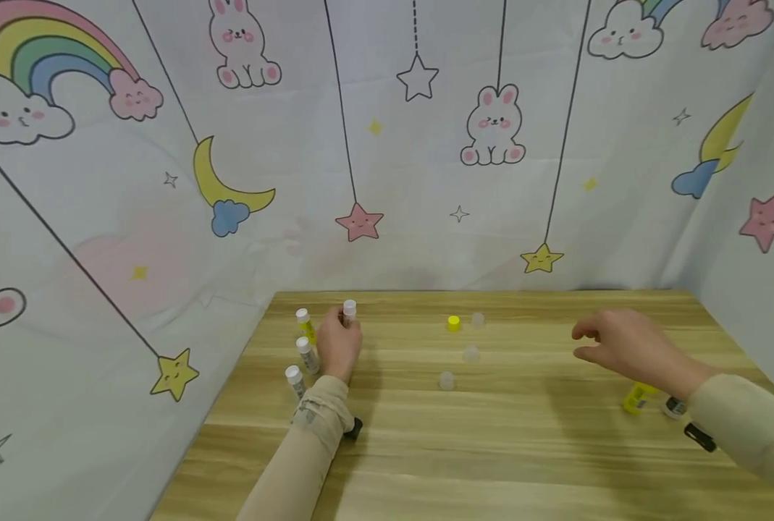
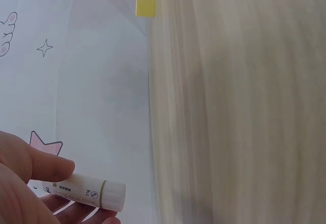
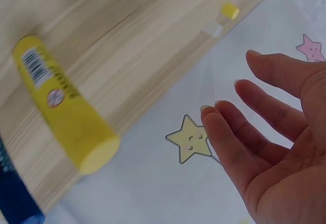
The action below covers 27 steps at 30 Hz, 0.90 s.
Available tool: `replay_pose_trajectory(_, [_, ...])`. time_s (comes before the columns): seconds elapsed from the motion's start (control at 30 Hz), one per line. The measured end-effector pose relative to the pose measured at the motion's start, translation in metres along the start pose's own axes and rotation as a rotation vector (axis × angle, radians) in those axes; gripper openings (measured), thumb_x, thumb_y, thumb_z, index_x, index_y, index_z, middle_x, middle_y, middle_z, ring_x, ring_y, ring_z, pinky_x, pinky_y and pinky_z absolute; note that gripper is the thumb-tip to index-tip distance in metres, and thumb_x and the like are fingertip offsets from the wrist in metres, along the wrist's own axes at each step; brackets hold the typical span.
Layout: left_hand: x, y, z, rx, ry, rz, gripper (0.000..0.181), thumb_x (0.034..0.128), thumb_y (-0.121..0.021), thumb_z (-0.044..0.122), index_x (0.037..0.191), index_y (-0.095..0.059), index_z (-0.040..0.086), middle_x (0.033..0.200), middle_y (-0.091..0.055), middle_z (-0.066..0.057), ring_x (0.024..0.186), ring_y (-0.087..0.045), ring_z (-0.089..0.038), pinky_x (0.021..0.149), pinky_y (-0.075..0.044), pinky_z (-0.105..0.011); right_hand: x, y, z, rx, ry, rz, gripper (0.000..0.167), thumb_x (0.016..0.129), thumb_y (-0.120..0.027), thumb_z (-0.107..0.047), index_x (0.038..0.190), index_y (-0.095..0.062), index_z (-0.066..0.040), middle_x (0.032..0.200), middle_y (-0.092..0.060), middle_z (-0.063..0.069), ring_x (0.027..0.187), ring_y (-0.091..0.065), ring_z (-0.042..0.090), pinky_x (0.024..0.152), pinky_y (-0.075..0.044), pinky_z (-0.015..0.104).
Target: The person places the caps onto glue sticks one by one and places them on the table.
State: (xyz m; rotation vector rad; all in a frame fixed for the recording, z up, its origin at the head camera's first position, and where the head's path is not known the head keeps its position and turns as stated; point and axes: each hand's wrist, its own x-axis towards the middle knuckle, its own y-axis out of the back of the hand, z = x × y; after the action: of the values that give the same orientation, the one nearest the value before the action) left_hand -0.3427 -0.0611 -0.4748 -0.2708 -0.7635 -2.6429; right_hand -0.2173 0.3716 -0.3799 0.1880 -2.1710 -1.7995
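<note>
Nearest, a yellow glue stick (image 1: 636,399) is standing, apparently upright, just below the right wrist, partly hidden; a dark blue stick (image 3: 15,188) is showing near it. On the left, a near white stick (image 1: 297,383), a second white stick (image 1: 307,356) and a white-capped yellow stick (image 1: 305,329) are standing in a row running away. Left hand (image 1: 339,344), just right of that row, is pinching a held white stick (image 2: 86,191) between thumb and curled fingers. Stick is sitting inside the grip, long axis roughly upright, its top poking above the fingers; base touching table (image 1: 491,463): can't tell. Right hand (image 1: 628,344) is hovering well apart, fingers bent, thumb spread, holding nothing; yellow glue stick is standing on its person-ward side. Three clear caps (image 1: 447,380) and a yellow cap (image 1: 453,323) are lying between the hands. Printed curtain (image 1: 413,166) is hanging behind.
</note>
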Motion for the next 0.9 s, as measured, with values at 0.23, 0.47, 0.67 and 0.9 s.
replay_pose_trajectory(0.23, [-0.007,0.001,0.009,-0.021,-0.062,0.004,0.025,0.0929,-0.068,0.007,0.118,-0.068,0.003,0.108,-0.071,-0.015,0.1,-0.067,-0.033,0.085,-0.053,-0.049,0.018,-0.008,-0.013,0.041,-0.004,-0.011,0.019,0.084,-0.081,-0.021,0.101,-0.077,-0.012,0.091,-0.07,-0.001,0.081,-0.062,0.018,0.068,-0.052,0.042])
replay_pose_trajectory(0.47, [-0.011,0.005,0.015,-0.028,-0.067,-0.005,0.025,0.0913,-0.069,0.006,0.116,-0.069,0.004,0.107,-0.071,-0.014,0.1,-0.067,-0.032,0.086,-0.053,-0.049,0.036,-0.016,-0.023,0.077,-0.007,-0.018,0.02,0.087,-0.079,-0.021,0.104,-0.077,-0.012,0.09,-0.07,-0.002,0.083,-0.064,0.019,0.071,-0.053,0.044])
replay_pose_trajectory(0.67, [-0.015,0.006,0.022,-0.034,-0.07,-0.026,0.024,0.0905,-0.071,0.008,0.115,-0.069,0.006,0.105,-0.07,-0.013,0.098,-0.066,-0.029,0.085,-0.053,-0.047,0.052,-0.026,-0.032,0.112,0.006,-0.008,0.021,0.088,-0.077,-0.019,0.107,-0.077,-0.01,0.09,-0.07,-0.001,0.083,-0.064,0.02,0.073,-0.053,0.045])
replay_pose_trajectory(0.9, [-0.024,0.007,0.029,-0.02,-0.125,-0.038,0.024,0.0902,-0.074,0.01,0.114,-0.071,0.008,0.103,-0.071,-0.01,0.096,-0.067,-0.028,0.084,-0.053,-0.048,0.069,-0.04,-0.042,0.134,0.017,-0.017,0.021,0.089,-0.076,-0.019,0.108,-0.076,-0.01,0.091,-0.07,0.001,0.084,-0.065,0.021,0.074,-0.053,0.046])
